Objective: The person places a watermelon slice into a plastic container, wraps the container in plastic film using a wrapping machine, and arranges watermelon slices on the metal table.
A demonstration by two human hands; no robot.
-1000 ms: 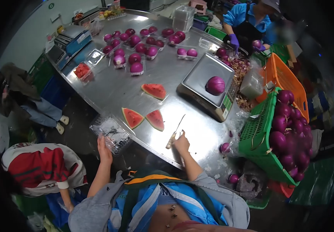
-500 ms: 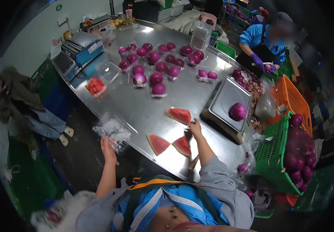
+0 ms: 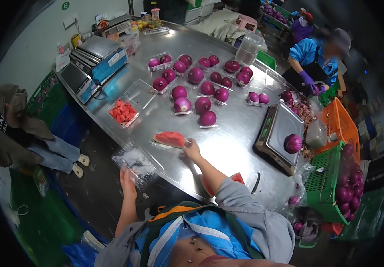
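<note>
My left hand (image 3: 129, 181) grips the near edge of a clear plastic container (image 3: 135, 163), its lid folded open, which overhangs the table's front edge. My right hand (image 3: 192, 150) pinches the end of a watermelon wedge (image 3: 169, 139) low over the table, near that container. Other watermelon pieces (image 3: 237, 178) lie by my right forearm, partly hidden under it. Right of them is a knife (image 3: 256, 183) on the metal. Beyond the wedge, a clear tray of red watermelon chunks (image 3: 123, 113) sits on the table.
Trays of purple onions (image 3: 195, 75) cover the middle of the steel table (image 3: 227, 147). A scale (image 3: 281, 139) bearing one onion stands right, beside a green crate (image 3: 325, 178) of onions. A wrapping machine (image 3: 97, 66) is at left. A co-worker (image 3: 312, 62) in purple gloves handles an onion.
My right hand has moved left with the watermelon wedge, closer to the plastic container. My left hand keeps its hold on the container. The camera view has shifted.
</note>
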